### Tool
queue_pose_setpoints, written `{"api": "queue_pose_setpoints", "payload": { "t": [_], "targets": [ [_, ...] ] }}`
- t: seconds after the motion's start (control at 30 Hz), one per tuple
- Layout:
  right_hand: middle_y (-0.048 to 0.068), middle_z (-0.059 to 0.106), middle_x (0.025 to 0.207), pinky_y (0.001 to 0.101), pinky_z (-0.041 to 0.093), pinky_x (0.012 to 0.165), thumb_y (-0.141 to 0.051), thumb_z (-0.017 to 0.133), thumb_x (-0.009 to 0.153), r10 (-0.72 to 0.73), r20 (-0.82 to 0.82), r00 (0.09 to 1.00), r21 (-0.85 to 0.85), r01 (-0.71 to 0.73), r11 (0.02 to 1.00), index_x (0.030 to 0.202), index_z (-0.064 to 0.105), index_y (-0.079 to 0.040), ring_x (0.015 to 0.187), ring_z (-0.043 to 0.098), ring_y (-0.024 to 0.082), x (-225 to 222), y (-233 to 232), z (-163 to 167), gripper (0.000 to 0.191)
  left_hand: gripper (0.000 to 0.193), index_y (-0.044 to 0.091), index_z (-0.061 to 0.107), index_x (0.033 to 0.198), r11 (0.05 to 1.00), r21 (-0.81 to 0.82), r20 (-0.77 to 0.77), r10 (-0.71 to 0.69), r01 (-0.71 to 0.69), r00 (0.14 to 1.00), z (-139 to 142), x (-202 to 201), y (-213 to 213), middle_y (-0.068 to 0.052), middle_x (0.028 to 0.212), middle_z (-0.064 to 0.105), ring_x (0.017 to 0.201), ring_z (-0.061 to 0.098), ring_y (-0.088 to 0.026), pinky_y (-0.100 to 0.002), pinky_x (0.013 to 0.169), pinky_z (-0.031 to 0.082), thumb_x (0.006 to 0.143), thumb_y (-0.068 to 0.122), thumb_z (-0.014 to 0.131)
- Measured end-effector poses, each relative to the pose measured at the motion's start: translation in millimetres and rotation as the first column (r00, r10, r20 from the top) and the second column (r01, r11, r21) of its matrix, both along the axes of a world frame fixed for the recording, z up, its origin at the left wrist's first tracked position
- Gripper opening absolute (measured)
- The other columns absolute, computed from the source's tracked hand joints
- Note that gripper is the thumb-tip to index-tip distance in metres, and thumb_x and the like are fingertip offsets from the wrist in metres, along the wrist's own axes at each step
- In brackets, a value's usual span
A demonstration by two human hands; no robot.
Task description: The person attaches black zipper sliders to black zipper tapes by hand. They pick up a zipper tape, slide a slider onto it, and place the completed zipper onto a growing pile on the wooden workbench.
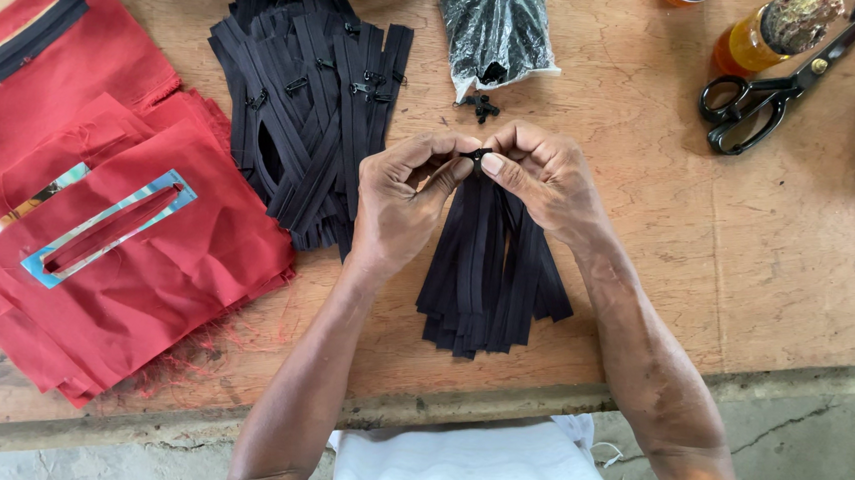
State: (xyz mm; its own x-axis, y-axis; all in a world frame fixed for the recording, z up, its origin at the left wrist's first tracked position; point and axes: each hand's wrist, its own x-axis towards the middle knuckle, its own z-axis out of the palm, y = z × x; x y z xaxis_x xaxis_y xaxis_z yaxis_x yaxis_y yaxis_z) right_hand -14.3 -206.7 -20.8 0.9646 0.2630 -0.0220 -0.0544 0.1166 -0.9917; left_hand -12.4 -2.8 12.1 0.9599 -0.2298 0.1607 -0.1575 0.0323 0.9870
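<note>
Black zipper tapes [490, 274] hang bunched between both hands above the bench [767, 264]; the left hand [405, 203] pinches the tape ends steady while the right hand [542, 178] pinches a small slider [475, 156] at their top. Finished zippers [307, 101] lie piled just left.

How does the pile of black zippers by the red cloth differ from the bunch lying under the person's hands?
The pile of zippers is larger and loosely spread, strips crossing each other, and several carry sliders. The bunch of zipper strips is smaller, lies neatly lengthwise and shows no sliders along its length; the left hand and right hand pinch a small black slider at its top end. Nobody touches the pile. Both are black and lie on the wooden table.
</note>
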Motion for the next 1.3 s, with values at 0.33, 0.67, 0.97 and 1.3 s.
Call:
{"api": "queue_pose_setpoints", "payload": {
  "t": [0.33, 0.67, 0.97, 1.3],
  "targets": [
    [-0.003, 0.065, 0.092, 0.019, 0.053, 0.074, -0.019, 0.069, 0.1, -0.002, 0.033, 0.999, -0.112, 0.006, 0.994, 0.105, 0.067, -0.003, 0.085, 0.059, 0.004, -0.3, 4.7, 0.3, 0.017, 0.011, 0.003, 0.075, 0.104, 0.994, 0.095, 0.017, 0.054, -0.056, 0.998, 5.3, -2.1, 0.4, -0.002, 0.093, 0.074, 0.086, 0.07, -0.007, -0.022, 0.076, 0.061, 0.095, -0.003, 0.074],
    [-0.004, 0.063, 0.095, 0.0183, 0.051, 0.077, -0.021, 0.069, 0.102, -0.023, 0.022, 0.999, -0.046, 0.024, 0.999, 0.108, 0.065, -0.002, 0.089, 0.056, 0.003, 0.0, 4.7, 2.4, 0.019, 0.025, 0.002, 0.065, 0.121, 0.994, 0.099, 0.087, 0.029, -0.038, 0.996, 3.8, 0.0, 0.5, -0.005, 0.102, 0.073, 0.097, 0.072, -0.01, -0.026, 0.09, 0.063, 0.097, 0.001, 0.074],
    [-0.003, 0.066, 0.092, 0.0192, 0.053, 0.076, -0.022, 0.073, 0.097, -0.046, -0.053, 0.998, -0.127, 0.039, 0.991, 0.105, 0.067, -0.002, 0.087, 0.059, 0.003, 0.3, 11.4, 4.8, 0.022, 0.019, 0.0, 0.077, 0.102, 0.998, -0.048, -0.275, 0.017, -0.032, 0.961, -6.8, 5.4, 4.4, 0.0, 0.079, 0.068, 0.069, 0.058, -0.004, -0.019, 0.061, 0.048, 0.1, 0.018, 0.073],
    [0.009, 0.068, 0.106, 0.0334, 0.059, 0.08, -0.015, 0.08, 0.093, 0.108, 0.691, 0.715, -0.491, 0.354, 0.796, 0.11, 0.068, -0.007, 0.098, 0.069, 0.023, -8.8, 27.7, 32.1, 0.022, 0.015, 0.002, 0.072, 0.095, 0.973, -0.229, -0.462, -0.088, -0.022, 0.883, -25.4, 18.3, 13.0, 0.002, 0.073, 0.065, 0.062, 0.055, -0.004, -0.019, 0.055, 0.044, 0.096, 0.017, 0.073]
  ]
}}
